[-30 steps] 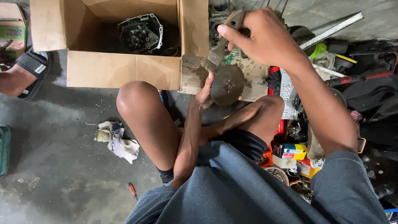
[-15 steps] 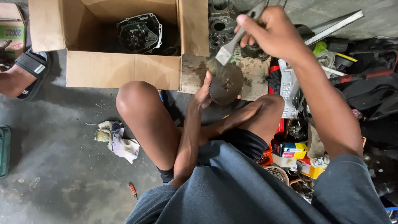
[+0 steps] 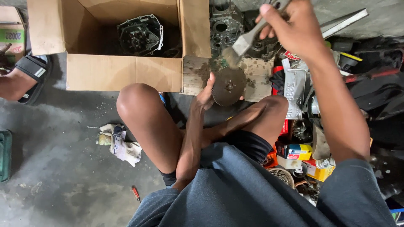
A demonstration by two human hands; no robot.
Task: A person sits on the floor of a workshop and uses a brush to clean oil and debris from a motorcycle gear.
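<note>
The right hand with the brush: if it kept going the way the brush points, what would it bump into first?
Probably the round toothed gear held in the left hand. The right hand aims the brush bristles down-left, just above it, though depth is hard to judge.

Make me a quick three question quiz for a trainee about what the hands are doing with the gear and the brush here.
1. True or false: the left hand holds the toothed gear over the wooden board.
2. Which does the right hand grip? A, a screwdriver; B, a paintbrush; C, a rag.
3. What lies inside the cardboard box?

Key
1. True. The gear is pinched at its edge, above the board.
2. B. Its bristles hang just above the gear; whether they touch it is unclear.
3. A dark metal engine cover, round and ribbed.
</note>
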